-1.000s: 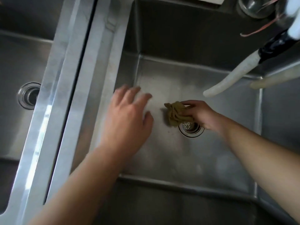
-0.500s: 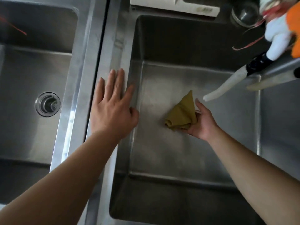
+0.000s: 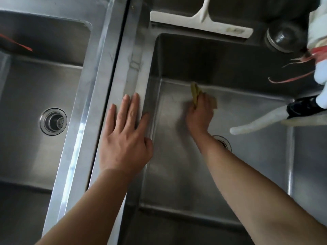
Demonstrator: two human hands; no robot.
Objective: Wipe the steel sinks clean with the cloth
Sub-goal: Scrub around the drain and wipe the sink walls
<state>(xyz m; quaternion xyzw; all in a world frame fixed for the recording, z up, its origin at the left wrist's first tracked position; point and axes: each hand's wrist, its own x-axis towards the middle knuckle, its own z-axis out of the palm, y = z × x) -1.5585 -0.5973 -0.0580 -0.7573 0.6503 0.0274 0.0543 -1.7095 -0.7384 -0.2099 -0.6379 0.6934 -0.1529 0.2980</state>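
Two steel sinks lie side by side, the left sink point(image 3: 26, 138) and the right sink point(image 3: 256, 165). My right hand point(image 3: 199, 114) is down in the right sink near its back wall and grips an olive-green cloth point(image 3: 195, 92) against the sink floor. The cloth pokes out above and to the right of my fingers. My left hand point(image 3: 126, 137) rests flat, fingers straight, on the steel divider point(image 3: 129, 55) between the two sinks. My right forearm covers part of the right sink's drain point(image 3: 223, 141).
The left sink has a drain strainer point(image 3: 53, 121). A white squeegee point(image 3: 200, 23) lies on the back ledge. A white faucet spout point(image 3: 256, 124) with a black collar reaches over the right sink from the right. A round steel fitting point(image 3: 283, 37) sits at back right.
My right hand has moved with the cloth from near the drain toward the back wall of the right sink. My left hand has settled from the sink's left wall onto the divider.
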